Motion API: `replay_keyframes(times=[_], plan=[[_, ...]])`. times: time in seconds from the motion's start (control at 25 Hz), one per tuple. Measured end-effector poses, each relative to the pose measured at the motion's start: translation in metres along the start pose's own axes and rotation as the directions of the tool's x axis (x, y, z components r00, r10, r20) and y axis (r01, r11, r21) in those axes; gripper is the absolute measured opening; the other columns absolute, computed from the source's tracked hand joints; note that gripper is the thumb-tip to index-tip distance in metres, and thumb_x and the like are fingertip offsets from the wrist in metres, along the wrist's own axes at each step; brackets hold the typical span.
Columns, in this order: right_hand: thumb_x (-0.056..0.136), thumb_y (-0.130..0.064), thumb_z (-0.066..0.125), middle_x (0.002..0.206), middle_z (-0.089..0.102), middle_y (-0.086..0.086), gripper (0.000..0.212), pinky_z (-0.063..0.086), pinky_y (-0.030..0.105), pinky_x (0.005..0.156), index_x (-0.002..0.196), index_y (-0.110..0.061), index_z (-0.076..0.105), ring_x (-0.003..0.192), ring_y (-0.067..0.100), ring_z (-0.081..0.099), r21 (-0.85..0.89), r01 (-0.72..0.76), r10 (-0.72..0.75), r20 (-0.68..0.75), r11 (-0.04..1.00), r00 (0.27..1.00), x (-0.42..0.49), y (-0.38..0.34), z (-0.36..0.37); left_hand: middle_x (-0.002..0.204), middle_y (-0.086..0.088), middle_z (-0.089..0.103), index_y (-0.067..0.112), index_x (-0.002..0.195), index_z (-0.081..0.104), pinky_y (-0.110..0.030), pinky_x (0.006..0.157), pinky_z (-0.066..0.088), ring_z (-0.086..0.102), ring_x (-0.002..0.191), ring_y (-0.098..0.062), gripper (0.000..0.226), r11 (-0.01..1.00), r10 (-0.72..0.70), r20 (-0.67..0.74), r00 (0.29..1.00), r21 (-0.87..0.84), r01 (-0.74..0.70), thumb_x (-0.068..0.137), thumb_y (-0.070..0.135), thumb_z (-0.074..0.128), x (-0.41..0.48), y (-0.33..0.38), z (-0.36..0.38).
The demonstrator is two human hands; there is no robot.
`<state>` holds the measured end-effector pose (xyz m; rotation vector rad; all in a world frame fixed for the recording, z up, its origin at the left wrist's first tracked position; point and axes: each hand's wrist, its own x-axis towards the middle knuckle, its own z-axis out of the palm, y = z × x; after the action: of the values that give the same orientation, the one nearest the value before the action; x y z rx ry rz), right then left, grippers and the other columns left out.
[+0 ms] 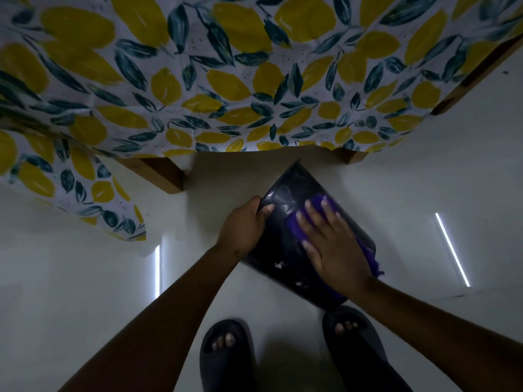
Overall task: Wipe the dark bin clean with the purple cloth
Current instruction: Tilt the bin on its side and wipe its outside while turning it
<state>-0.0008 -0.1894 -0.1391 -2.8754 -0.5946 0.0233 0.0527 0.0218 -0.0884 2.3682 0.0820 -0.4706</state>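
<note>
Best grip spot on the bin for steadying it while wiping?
The upper rim edge, from the left, as the left hand does: the bin is tilted, its thin rim lets fingers hook over, and the right hand presses the cloth on the broad side.

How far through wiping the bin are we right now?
Mid-wipe. The left hand grips the dark bin by its edge, tilted above the floor. The right hand presses the purple cloth flat against its side. The upper part looks glossy, but white specks remain near the lower edge, so that area is left. The inside cannot be seen.
</note>
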Motion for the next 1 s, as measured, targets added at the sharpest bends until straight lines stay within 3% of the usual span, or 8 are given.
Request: replay_keyframes(times=[0.16, 0.24, 0.4, 0.64, 0.76, 0.84, 0.92, 1.0], plan=[[0.092, -0.038, 0.041, 0.159, 0.02, -0.002, 0.061, 0.009, 0.046, 0.117, 0.15, -0.03, 0.024, 0.147, 0.03, 0.016, -0.147, 0.355, -0.345, 0.087, 0.923, 0.934, -0.041, -0.014, 0.011, 0.102, -0.013, 0.071, 0.014, 0.11, 0.058, -0.033, 0.08, 0.048, 0.065, 0.096, -0.031, 0.032, 1.0, 0.02, -0.036, 0.999, 0.022, -0.019, 0.099, 0.04, 0.041, 0.01, 0.007, 0.003], [0.096, -0.036, 0.036, 0.16, 0.019, -0.001, 0.057, 0.013, 0.046, 0.119, 0.151, -0.03, 0.023, 0.149, 0.029, 0.014, -0.098, 0.26, -0.257, 0.045, 0.96, 0.965, -0.014, -0.01, 0.002, 0.101, -0.014, 0.071, 0.013, 0.11, 0.058, -0.035, 0.081, 0.049, 0.065, 0.096, -0.033, 0.034, 0.999, 0.033, -0.034, 0.999, 0.015, -0.032, 0.099, 0.04, 0.04, 0.01, 0.005, 0.004], [0.102, -0.036, 0.025, 0.161, 0.02, 0.002, 0.053, 0.029, 0.052, 0.115, 0.152, -0.024, 0.019, 0.15, 0.027, 0.014, 0.192, -0.216, 0.214, 0.031, 0.957, 0.976, 0.025, 0.007, -0.015, 0.098, -0.015, 0.07, 0.01, 0.11, 0.057, -0.038, 0.081, 0.05, 0.064, 0.093, -0.032, 0.038, 1.0, 0.021, -0.057, 0.998, 0.015, -0.02, 0.1, 0.041, 0.038, 0.013, 0.01, 0.004], [0.095, -0.041, 0.037, 0.16, 0.018, 0.0, 0.06, 0.017, 0.049, 0.117, 0.151, -0.029, 0.021, 0.148, 0.032, 0.013, -0.112, 0.283, -0.273, 0.091, 0.953, 0.958, -0.029, -0.017, 0.008, 0.096, -0.015, 0.07, 0.012, 0.105, 0.056, -0.038, 0.079, 0.05, 0.064, 0.091, -0.035, 0.034, 1.0, -0.014, -0.091, 0.996, 0.016, 0.015, 0.099, 0.041, 0.039, 0.003, 0.004, 0.007], [0.101, -0.039, 0.027, 0.162, 0.019, 0.0, 0.054, 0.02, 0.049, 0.119, 0.152, -0.026, 0.02, 0.15, 0.027, 0.014, 0.092, 0.009, -0.013, 0.044, 0.996, 0.999, 0.023, -0.007, -0.009, 0.097, -0.016, 0.069, 0.008, 0.102, 0.057, -0.037, 0.078, 0.048, 0.063, 0.09, -0.033, 0.036, 1.0, -0.007, -0.084, 0.996, 0.018, 0.008, 0.1, 0.039, 0.039, 0.005, 0.013, 0.008], [0.101, -0.04, 0.023, 0.16, 0.026, 0.001, 0.053, 0.026, 0.045, 0.118, 0.152, -0.024, 0.024, 0.148, 0.025, 0.022, 0.313, -0.222, 0.209, 0.074, 0.923, 0.975, 0.043, 0.001, -0.017, 0.093, -0.016, 0.067, 0.006, 0.095, 0.056, -0.037, 0.075, 0.046, 0.062, 0.087, -0.033, 0.038, 0.999, -0.035, -0.104, 0.994, 0.018, 0.037, 0.1, 0.039, 0.039, 0.004, 0.015, 0.008], [0.1, -0.038, 0.027, 0.159, 0.027, 0.002, 0.053, 0.026, 0.045, 0.118, 0.151, -0.022, 0.026, 0.148, 0.025, 0.021, 0.282, -0.198, 0.191, 0.054, 0.939, 0.98, 0.027, -0.007, -0.012, 0.091, -0.018, 0.067, 0.007, 0.087, 0.052, -0.035, 0.072, 0.043, 0.061, 0.087, -0.035, 0.037, 0.997, -0.063, -0.111, 0.992, 0.035, 0.067, 0.1, 0.039, 0.04, 0.002, 0.014, 0.007], [0.1, -0.038, 0.032, 0.16, 0.024, 0.001, 0.053, 0.022, 0.049, 0.119, 0.151, -0.025, 0.025, 0.15, 0.026, 0.012, 0.126, 0.002, -0.007, 0.044, 0.992, 0.999, -0.006, -0.024, -0.007, 0.093, -0.019, 0.066, 0.01, 0.084, 0.048, -0.035, 0.072, 0.041, 0.061, 0.089, -0.037, 0.034, 0.994, -0.089, -0.099, 0.991, 0.048, 0.094, 0.1, 0.039, 0.04, 0.007, 0.014, 0.005]])
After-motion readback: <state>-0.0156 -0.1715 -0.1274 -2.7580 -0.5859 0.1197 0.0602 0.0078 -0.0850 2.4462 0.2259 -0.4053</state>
